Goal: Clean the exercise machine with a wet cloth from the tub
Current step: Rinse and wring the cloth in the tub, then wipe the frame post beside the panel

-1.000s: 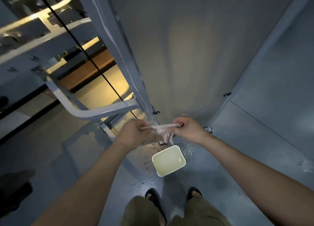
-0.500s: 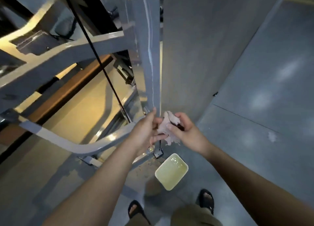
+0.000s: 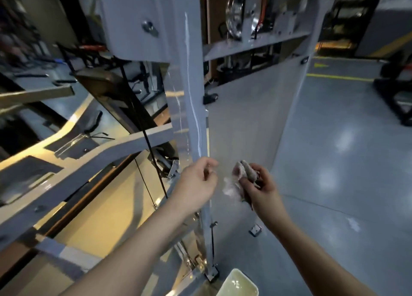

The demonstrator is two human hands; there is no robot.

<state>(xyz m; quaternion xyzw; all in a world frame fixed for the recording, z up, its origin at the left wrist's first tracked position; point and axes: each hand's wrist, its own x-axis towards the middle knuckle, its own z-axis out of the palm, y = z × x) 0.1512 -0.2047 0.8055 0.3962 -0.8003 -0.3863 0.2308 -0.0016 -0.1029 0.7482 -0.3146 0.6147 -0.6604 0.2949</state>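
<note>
Since no wiping contact shows yet, step reads as: wet cloth fetched, being readied at the exercise machine [image 3: 73, 175], grey beams at left. Centre: upright post [image 3: 192, 84], pale streak running down it. Left hand [image 3: 196, 184] just beside the post, grip loose, fingers curled, nothing in it. Tub [image 3: 225, 281] on the floor below, near the post's foot. Cloth [image 3: 242, 173] bunched in right hand [image 3: 260, 188], grip closed round it, before translucent panel [image 3: 256, 106]. Next, likely: spread cloth, press to post, follow streak.

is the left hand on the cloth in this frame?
No, the cloth is bunched in the right hand alone, while the left hand sits apart from it with a visible gap.
</note>
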